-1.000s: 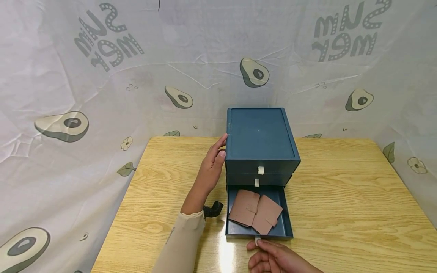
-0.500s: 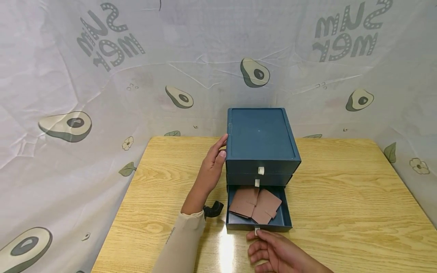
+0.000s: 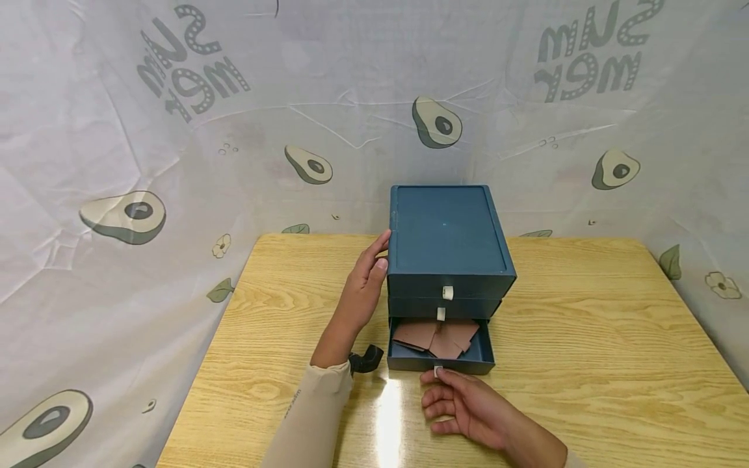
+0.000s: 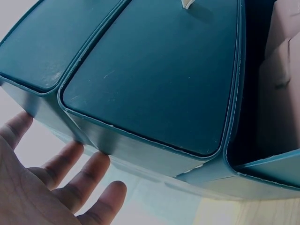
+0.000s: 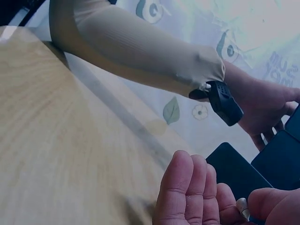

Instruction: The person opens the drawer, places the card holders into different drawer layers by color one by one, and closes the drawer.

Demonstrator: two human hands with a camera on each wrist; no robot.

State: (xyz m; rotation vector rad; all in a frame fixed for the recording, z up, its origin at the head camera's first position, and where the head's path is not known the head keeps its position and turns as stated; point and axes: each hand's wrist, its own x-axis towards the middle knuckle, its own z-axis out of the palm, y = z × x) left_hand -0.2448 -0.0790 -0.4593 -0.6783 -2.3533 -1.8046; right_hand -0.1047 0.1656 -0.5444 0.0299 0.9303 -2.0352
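Observation:
A dark blue drawer box with white pull tabs stands on the table. Its lowest drawer is pulled partway out, and two pinkish-brown notebooks lie side by side in it, their far ends under the upper drawers. With thumb and index finger my right hand pinches the white tab on that drawer's front. Against the box's left side rests my left hand; in the left wrist view the fingertips touch the wall with the fingers extended.
The wooden table extends on both sides of the box. A pale cloth printed with avocados hangs behind and at the left. On the left wrist sits a black camera mount.
The lowest drawer has slid inward, away from me, with my right hand following on its tab. Less of the notebooks shows now. My left hand has stayed against the box.

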